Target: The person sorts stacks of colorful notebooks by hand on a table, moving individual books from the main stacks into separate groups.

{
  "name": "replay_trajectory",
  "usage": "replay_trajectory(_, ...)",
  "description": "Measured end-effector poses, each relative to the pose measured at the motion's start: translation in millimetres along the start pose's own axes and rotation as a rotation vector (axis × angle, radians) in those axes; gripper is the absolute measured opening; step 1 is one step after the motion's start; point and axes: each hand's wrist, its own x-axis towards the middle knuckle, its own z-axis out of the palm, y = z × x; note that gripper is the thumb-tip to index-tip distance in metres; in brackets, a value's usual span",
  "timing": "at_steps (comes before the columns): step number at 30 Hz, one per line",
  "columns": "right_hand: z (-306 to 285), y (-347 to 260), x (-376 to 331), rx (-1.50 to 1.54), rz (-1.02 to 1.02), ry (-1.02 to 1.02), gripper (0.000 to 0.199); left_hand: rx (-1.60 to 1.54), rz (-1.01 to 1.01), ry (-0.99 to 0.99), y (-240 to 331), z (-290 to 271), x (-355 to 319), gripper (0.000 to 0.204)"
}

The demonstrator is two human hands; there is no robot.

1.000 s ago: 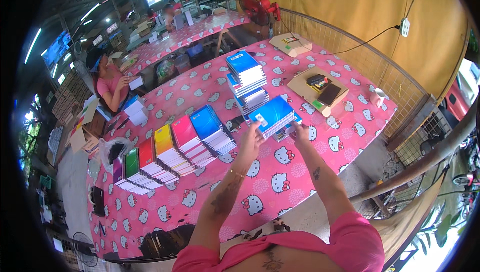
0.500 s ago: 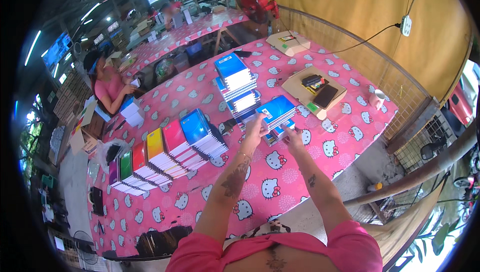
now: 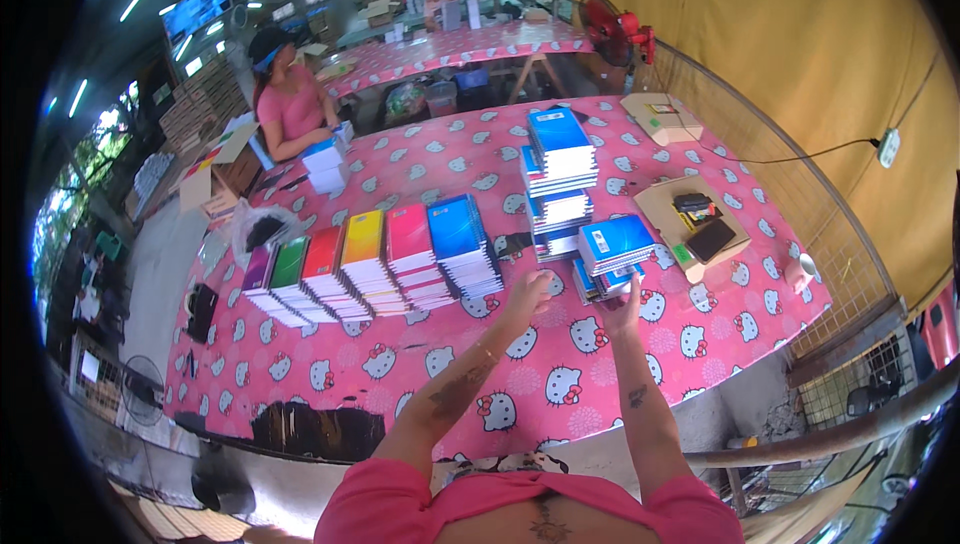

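A short stack of blue spiral notebooks lies on the table, its upper bundle set crosswise over the lower notebooks. My right hand is closed on the near right corner of the lower notebooks, some fingers partly hidden. To the left, my left hand hovers by the stack without touching it, holding nothing, its fingers apart and loosely bent. Just behind stands a taller pile of blue notebooks, its bundles turned in alternating directions. Left of my hands runs a row of notebook stacks, including blue, pink and yellow.
Brown cardboard boxes lie at the right, one bearing a phone. A mug stands near the right edge of the pink table. Across the table, a person sits beside white-edged stacks. A red fan stands behind.
My left hand has let go of the upper blue notebooks and drawn back to the left. My right hand stays at the lower notebooks. The view has turned leftward.
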Motion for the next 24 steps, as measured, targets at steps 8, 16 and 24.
replay_trajectory(8,-11.0,35.9,-15.0,0.038,-0.106,0.473,0.067,0.835,1.016,0.521,49.5,-68.9,-103.9,0.035)
replay_trajectory(16,202.2,106.7,-93.7,-1.446,-1.277,-0.583,0.06,1.636,1.033,0.878,118.4,-170.6,-140.7,0.048)
replay_trajectory(24,230.7,108.4,-103.1,-1.644,-1.416,-0.461,0.035,1.511,1.262,0.514,145.7,-184.4,-137.6,0.044)
